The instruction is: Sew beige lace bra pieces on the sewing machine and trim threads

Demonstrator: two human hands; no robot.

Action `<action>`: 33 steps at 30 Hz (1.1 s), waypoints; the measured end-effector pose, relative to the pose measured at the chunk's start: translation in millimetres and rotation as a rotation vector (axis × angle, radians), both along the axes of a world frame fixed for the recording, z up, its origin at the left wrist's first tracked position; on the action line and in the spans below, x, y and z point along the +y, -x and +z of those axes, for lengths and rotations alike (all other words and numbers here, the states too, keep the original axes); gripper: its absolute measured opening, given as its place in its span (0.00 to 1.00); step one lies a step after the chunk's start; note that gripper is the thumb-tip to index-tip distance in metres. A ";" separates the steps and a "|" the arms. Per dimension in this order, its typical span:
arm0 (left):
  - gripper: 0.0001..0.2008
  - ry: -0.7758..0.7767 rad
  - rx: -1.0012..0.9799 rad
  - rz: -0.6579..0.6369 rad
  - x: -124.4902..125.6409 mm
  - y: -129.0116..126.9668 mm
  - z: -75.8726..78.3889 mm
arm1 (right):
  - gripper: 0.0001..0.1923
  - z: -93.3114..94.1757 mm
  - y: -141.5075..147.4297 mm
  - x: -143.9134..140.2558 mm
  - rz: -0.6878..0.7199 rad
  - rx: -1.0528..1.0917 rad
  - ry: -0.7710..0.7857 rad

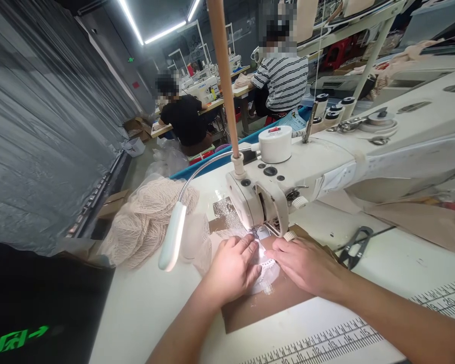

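My left hand (231, 268) lies flat on a piece of white lace fabric (267, 270), fingers spread and pressing it down just in front of the needle (255, 233) of a white sewing machine (326, 162). To the right of the lace, my right hand (307, 263) also rests flat, its fingertips at the fabric's edge near the presser foot. The lace sits on a brown sheet (258, 306) on the white table (144, 308). Neither hand grips anything.
A heap of beige lace (144, 220) lies left of the machine, behind a gooseneck lamp (172, 237). Black thread snips (354, 245) rest at right. Ruler marks (326, 338) run along the table's front. Two people sit at machines farther back. Grey plastic sheeting hangs at left.
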State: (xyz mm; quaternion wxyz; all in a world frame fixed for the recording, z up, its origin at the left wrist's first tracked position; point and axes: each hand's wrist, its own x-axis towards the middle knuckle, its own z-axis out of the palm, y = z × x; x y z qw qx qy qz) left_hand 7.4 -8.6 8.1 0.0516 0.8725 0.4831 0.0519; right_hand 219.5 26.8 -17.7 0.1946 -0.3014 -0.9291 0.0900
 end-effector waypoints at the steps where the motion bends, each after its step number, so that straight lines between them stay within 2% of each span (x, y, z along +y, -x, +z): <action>1: 0.23 -0.006 -0.002 -0.007 0.8 0.8 0.7 | 0.15 0.6 -0.8 -0.5 0.015 0.009 0.000; 6: 0.17 -0.038 -0.004 -0.033 -1.8 -1.5 4.8 | 0.14 4.7 -4.5 -3.1 0.072 0.010 0.029; 15: 0.18 -0.033 -0.016 -0.020 0.9 -2.9 2.2 | 0.14 -0.8 -5.2 -4.1 0.077 0.024 0.081; 24: 0.18 -0.113 0.013 -0.041 7.1 4.9 1.4 | 0.17 -1.8 0.5 -4.1 0.012 0.019 -0.018; 33: 0.18 -0.100 0.012 -0.043 3.8 2.8 -6.3 | 0.18 -7.6 1.7 -2.5 0.003 0.032 -0.048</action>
